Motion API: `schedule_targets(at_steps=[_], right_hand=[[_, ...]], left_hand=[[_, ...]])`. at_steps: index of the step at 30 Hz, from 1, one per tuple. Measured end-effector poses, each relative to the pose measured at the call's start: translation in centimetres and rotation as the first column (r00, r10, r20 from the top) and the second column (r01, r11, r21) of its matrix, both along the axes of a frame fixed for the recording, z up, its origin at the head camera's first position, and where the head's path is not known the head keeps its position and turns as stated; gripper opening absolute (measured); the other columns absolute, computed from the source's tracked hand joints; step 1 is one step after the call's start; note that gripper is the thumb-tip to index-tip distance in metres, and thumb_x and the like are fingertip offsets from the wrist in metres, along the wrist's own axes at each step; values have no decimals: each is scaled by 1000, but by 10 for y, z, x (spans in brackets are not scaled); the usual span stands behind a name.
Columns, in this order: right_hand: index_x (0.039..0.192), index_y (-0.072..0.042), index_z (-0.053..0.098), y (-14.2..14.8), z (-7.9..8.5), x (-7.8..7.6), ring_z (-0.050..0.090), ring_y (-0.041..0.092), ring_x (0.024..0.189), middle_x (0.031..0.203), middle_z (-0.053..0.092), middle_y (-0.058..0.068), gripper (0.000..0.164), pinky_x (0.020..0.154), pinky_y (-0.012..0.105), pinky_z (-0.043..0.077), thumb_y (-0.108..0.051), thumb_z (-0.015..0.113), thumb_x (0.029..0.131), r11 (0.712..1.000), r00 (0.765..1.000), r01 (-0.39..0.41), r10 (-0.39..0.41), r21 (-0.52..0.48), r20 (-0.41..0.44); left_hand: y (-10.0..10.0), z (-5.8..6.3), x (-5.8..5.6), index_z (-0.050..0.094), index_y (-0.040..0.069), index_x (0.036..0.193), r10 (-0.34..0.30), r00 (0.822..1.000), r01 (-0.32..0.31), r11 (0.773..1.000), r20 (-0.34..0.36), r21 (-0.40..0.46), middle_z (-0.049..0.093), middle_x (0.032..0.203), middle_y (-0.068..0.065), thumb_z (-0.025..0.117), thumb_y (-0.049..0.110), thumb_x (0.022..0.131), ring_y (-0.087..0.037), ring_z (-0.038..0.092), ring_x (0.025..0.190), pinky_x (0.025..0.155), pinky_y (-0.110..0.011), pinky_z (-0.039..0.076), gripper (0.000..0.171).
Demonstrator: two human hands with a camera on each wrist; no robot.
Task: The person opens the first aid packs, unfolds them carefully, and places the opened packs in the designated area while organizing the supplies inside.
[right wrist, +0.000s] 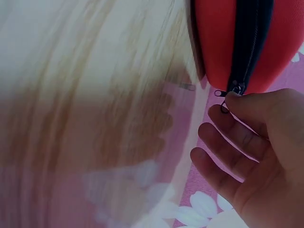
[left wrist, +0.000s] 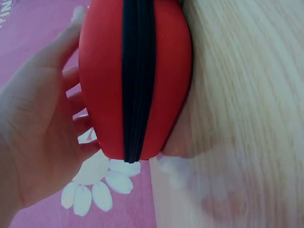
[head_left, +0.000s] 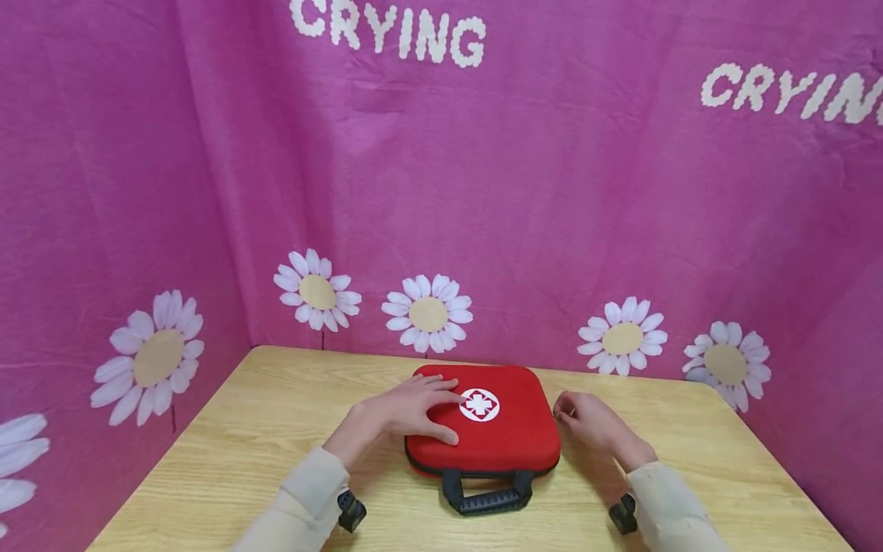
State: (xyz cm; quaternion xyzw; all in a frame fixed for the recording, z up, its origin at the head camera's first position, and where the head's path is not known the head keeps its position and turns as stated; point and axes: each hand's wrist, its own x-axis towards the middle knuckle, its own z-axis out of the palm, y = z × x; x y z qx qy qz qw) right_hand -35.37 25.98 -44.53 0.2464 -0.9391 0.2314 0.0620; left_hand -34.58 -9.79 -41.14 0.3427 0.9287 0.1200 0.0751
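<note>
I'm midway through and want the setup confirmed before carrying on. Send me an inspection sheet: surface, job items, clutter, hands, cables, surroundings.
Surface: wood-grain table, glossy enough to mirror the right hand.
Job's things: red case lying flat, white cross emblem up, black handle toward the wearer; two zipper pulls at its right side.
Clutter: nothing seen.
Left hand: fingers spread over the lid's left part.
Right hand: thumb and forefinger pinch one pull.
Wrists: black device at each.
Cables: nothing seen.
Surroundings: pink fabric with daisies and "CRYING" lettering.
</note>
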Motion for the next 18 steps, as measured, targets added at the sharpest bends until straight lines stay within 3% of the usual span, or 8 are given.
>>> schedule_targets(at_steps=[4,9,18], right_hand=[[87,-12,67,-3,-3,-3,54,8,72,78,64,-4,7,68,27,47,-6,64,91,999,999,40,-40,-7,13],[87,-10,67,-2,-4,-5,55,8,72,78,66,-3,5,67,27,48,-7,65,91,1000,1000,23,-23,1,-14],[86,-10,67,0,-4,-2,52,6,71,77,63,-5,8,70,29,49,-3,65,89,999,998,-15,18,47,-65]], left_hand=[[-2,3,5,43,32,151,-3,999,3,1000,34,-16,25,165,1,68,65,79,-28,16,153,123,-53,11,83],[2,6,10,38,32,153,17,998,-15,999,66,-42,22,166,1,71,66,75,-28,14,154,123,-53,10,92],[6,6,9,40,34,152,54,998,-53,998,26,-44,25,165,3,69,69,74,-27,16,153,123,-52,12,91]])
